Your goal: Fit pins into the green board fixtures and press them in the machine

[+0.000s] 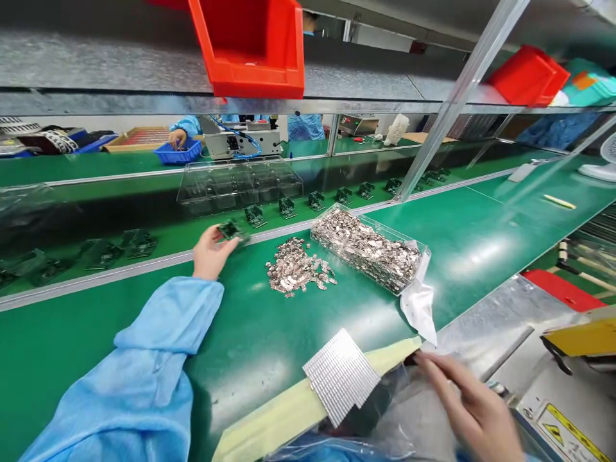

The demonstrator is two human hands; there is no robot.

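Observation:
Pinched between the fingertips of my left hand (pixel 212 253) is a small green circuit board (pixel 230 230), at the near edge of a strip where more boards stand in a row. My right hand (pixel 469 401), blurred, has its fingers together around something small and dark by the end of a pale yellow strip (pixel 269 414). What that dark thing is, I cannot make out. A sheet-like block of small silver metal pieces (pixel 342 372) lies across the yellow strip. Beyond it, a loose pile of small metal pieces (pixel 296 266) rests on the green bench (pixel 250 321).
A clear plastic box (pixel 423 263) full of metal pieces stands right of the pile, a white bag (pixel 421 308) at its end. Red bins (pixel 260 80) sit on the shelf above. A co-worker's hand (pixel 178 138) reaches into a blue basket (pixel 180 153). A machine (pixel 568 410) stands at the lower right.

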